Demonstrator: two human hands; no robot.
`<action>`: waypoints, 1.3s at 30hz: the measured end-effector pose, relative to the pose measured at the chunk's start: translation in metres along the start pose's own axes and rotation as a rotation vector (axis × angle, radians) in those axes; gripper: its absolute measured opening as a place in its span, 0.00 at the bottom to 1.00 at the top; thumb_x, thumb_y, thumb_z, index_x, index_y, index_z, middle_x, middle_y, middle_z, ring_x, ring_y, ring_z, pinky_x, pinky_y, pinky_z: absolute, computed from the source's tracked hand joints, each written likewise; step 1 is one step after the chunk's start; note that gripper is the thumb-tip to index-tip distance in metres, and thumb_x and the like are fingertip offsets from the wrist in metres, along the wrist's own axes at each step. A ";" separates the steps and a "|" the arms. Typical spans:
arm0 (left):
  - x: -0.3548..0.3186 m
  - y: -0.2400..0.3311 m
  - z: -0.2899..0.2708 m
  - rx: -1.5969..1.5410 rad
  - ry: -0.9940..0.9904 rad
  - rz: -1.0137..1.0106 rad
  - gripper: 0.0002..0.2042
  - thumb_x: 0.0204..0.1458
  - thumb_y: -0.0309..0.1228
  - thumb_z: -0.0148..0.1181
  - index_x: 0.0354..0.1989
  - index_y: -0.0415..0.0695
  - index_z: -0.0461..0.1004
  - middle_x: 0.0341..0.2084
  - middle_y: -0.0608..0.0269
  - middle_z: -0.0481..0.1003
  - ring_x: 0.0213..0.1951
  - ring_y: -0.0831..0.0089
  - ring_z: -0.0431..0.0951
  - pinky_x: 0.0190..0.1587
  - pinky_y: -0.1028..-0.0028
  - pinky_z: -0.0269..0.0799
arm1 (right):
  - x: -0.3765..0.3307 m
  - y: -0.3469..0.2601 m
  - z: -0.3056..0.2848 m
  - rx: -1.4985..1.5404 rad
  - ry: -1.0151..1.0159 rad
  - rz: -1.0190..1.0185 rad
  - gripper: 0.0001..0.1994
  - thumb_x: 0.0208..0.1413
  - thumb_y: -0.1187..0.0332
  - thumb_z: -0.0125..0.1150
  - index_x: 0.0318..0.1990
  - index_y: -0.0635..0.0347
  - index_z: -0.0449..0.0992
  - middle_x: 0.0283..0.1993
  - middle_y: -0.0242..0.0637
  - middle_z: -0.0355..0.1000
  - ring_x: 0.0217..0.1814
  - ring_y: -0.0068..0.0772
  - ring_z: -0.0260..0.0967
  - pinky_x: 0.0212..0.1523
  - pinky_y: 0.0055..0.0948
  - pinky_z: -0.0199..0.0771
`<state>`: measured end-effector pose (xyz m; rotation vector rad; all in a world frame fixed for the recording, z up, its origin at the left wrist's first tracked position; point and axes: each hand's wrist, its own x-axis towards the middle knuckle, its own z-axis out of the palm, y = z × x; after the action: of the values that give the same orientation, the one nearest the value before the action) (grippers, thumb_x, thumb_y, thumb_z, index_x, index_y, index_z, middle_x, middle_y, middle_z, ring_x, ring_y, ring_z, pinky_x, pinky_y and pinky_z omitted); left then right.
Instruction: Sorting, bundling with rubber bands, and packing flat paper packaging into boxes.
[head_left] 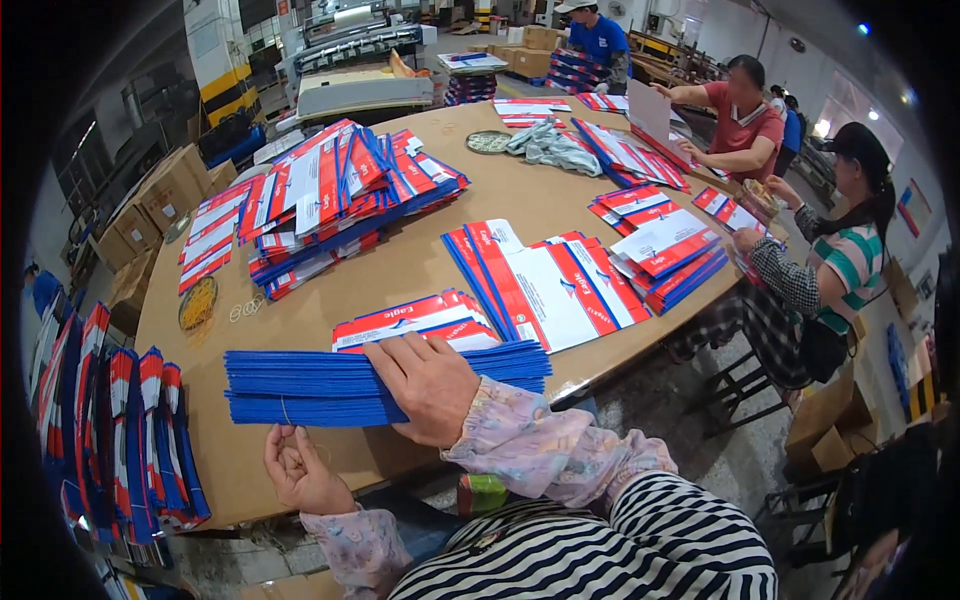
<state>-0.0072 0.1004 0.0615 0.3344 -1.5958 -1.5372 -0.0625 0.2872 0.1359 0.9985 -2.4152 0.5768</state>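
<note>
A thick stack of folded flat cartons [300, 385] lies at the table's near edge, its blue edges facing me. My right hand [430, 388] is closed over the stack's middle, thumb on the near side and fingers across the top. At the stack's lower left, my left hand [305, 472] pinches a thin rubber band [285, 408], which runs up over the blue edges. Part of the band is hidden by the fingers. Just behind the stack lie more red, white and blue flat cartons [415, 318].
The brown table [400, 255] bears a large carton pile [330, 200], spread cartons [550, 290], a dish of yellow rubber bands [199, 303] and a grey cloth [555, 148]. Bundled cartons [125, 430] stand at left. Co-workers [740, 120] handle cartons at right and behind.
</note>
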 end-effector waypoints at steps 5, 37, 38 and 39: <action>0.009 0.006 0.022 0.051 0.046 0.067 0.12 0.52 0.19 0.57 0.46 0.36 0.68 0.43 0.57 0.72 0.44 0.72 0.73 0.48 0.76 0.68 | 0.006 0.013 0.000 0.153 0.076 -0.012 0.38 0.26 0.70 0.71 0.52 0.70 0.63 0.45 0.52 0.67 0.47 0.53 0.66 0.48 0.44 0.66; 0.017 0.036 0.058 -0.055 0.002 0.295 0.11 0.45 0.14 0.56 0.37 0.38 0.68 0.17 0.69 0.70 0.14 0.89 0.61 0.16 0.85 0.55 | 0.006 0.023 -0.024 -0.022 0.149 0.065 0.35 0.29 0.67 0.71 0.52 0.64 0.67 0.46 0.48 0.68 0.44 0.48 0.70 0.44 0.37 0.73; 0.020 0.035 0.058 -0.056 0.002 0.297 0.11 0.45 0.14 0.56 0.37 0.38 0.68 0.17 0.69 0.70 0.14 0.89 0.61 0.16 0.85 0.55 | 0.007 0.025 -0.027 -0.018 0.162 0.054 0.36 0.29 0.67 0.72 0.52 0.63 0.67 0.46 0.48 0.68 0.43 0.47 0.71 0.43 0.36 0.73; 0.024 0.033 0.055 -0.014 0.036 0.317 0.12 0.44 0.13 0.56 0.37 0.37 0.68 0.20 0.68 0.71 0.14 0.88 0.62 0.16 0.85 0.55 | 0.007 0.025 -0.028 -0.014 0.163 0.054 0.36 0.29 0.67 0.72 0.52 0.63 0.67 0.46 0.48 0.68 0.43 0.47 0.71 0.43 0.36 0.73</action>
<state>-0.0488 0.1270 0.1085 0.0936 -1.5272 -1.2908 -0.0783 0.3147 0.1578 0.8487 -2.3048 0.6341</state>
